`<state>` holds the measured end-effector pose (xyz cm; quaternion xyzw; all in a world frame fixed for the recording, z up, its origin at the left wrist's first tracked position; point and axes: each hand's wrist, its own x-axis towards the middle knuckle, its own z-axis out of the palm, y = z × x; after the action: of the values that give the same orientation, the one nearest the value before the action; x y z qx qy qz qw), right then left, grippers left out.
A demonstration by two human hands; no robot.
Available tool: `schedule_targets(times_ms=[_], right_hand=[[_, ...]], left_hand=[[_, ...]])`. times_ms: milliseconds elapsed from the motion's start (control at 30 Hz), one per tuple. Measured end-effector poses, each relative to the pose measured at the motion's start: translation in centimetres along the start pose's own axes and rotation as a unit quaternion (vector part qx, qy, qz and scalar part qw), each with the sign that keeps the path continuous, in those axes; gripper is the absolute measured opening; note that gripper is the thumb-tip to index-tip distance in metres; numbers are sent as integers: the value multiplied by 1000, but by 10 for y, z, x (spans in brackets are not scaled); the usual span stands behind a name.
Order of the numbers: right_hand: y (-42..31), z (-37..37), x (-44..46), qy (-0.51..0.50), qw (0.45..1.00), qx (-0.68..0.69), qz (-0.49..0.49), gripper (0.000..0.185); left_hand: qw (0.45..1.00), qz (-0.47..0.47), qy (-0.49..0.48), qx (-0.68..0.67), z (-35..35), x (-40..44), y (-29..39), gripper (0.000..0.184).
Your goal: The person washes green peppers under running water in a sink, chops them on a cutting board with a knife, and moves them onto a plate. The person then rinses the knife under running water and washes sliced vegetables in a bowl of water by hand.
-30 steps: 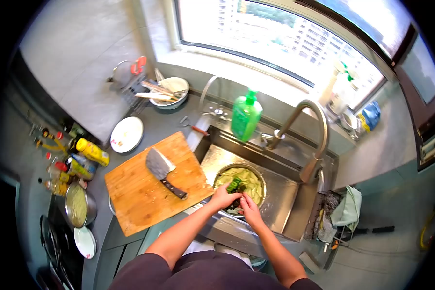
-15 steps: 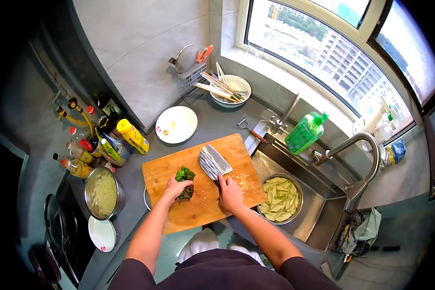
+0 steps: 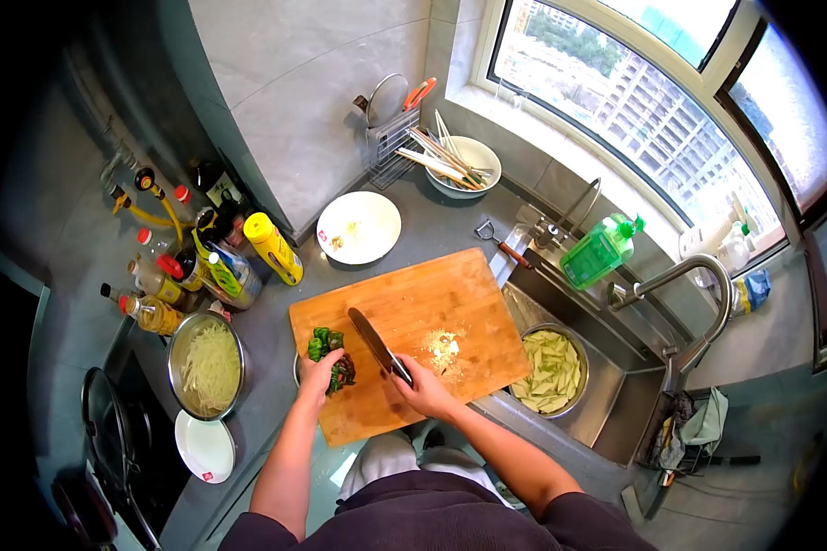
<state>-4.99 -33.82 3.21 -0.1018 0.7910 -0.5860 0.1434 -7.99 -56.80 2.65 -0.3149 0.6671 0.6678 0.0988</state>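
Sink [image 3: 605, 395] to our right. Beside it we note a wooden cutting board [image 3: 469, 285], set at a slant, a corner reaching the sink's edge. A metal bowl [image 3: 585, 372] of pale green slices sits in the sink; a second metal bowl, holding pale shreds, stands left of the board. White plate [image 3: 368, 216] beyond the board, food scraps on it. Green pump bottle [image 3: 599, 253] behind the sink.

Knife [image 3: 372, 338] over the board, blade seen nearly edge-on, tip pointing away and leftward; we cannot tell whether its edge touches the wood. Our right hand [image 3: 423, 390] has its fingers wrapped around the handle. Our left hand [image 3: 320, 375] grips the green and dark-red bundle [image 3: 325, 342] at the board's left side, some fingertips hidden. Bundle and blade near each other, apart. Smallest: pale crumbs [image 3: 444, 349], right of the knife.
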Motion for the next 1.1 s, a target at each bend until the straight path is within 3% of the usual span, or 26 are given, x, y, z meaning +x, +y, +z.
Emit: schedule_targets(times_ms=[133, 233, 267, 300, 400, 467, 567, 600, 667, 767, 833, 933, 1033, 1100], right_hand=[[37, -10, 3, 124, 992, -7, 22, 37], [35, -51, -8, 208, 962, 105, 143, 18], [64, -60, -7, 222, 969, 66, 90, 17], [45, -71, -14, 209, 966, 84, 126, 17], [55, -68, -34, 188, 980, -59, 39, 31], [40, -51, -54, 119, 987, -106, -7, 44], [31, -12, -69, 17, 999, -5, -45, 36], [28, -13, -73, -4, 1000, -7, -10, 33], [23, -19, -79, -49, 997, -14, 59, 26], [21, -47, -85, 87, 992, -24, 85, 23], [49, -74, -76, 132, 989, -40, 49, 25], [51, -101, -70, 118, 985, -116, 50, 36], [33, -75, -86, 85, 974, -181, -107, 40], [16, -55, -103, 7, 948, -289, -134, 49]], left_hand=[[999, 28, 15, -18, 2, -11, -8, 23], [999, 28, 1, -31, 2, -3, -31, 23], [999, 27, 3, -26, 1, -3, -36, 23], [999, 25, 5, -21, 2, -6, -35, 23], [999, 29, 5, -24, 8, -24, -26, 24], [998, 37, 7, -40, 10, -34, -21, 26], [991, 51, 94, -75, 19, -59, -4, 22], [995, 45, 48, -74, 12, -56, -7, 21], [996, 48, 46, -68, 8, -56, -16, 22], [996, 51, 54, -53, 4, -57, -30, 25], [996, 45, 57, -52, 3, -60, -32, 26], [996, 34, 71, -49, 4, -68, -34, 28], [993, 50, 105, -31, 4, -66, -40, 30], [993, 43, 102, -43, 4, -71, -36, 31]])
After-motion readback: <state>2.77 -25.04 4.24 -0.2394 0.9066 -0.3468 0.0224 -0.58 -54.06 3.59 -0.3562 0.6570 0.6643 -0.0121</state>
